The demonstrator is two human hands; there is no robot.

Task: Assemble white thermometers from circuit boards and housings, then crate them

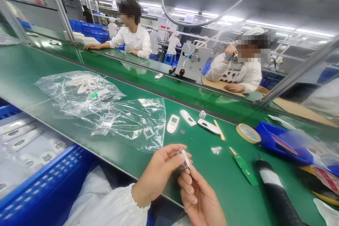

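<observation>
A small white-and-silver part (pixel 185 159), too small to name, is pinched between the thumb and fingers of my left hand (pixel 165 166). My right hand (pixel 198 194) is closed, its fingertips meeting at the lower end of the same part. Both hands are over the near edge of the green bench. Just beyond them lie a white casing with a window (pixel 173 123), a second white casing piece (pixel 188 118) and a third white casing (pixel 209 126) beside a thin yellow stick (pixel 218 129). A small round disc (pixel 182 131) rests nearby.
Clear plastic bags (pixel 137 123) with parts cover the left bench. A blue crate (pixel 53 180) of white casings stands lower left. To the right are a tape roll (pixel 248 133), a green-handled tool (pixel 243 167), a black electric screwdriver (pixel 272 187) and a blue bin (pixel 280 141). Two co-workers sit opposite.
</observation>
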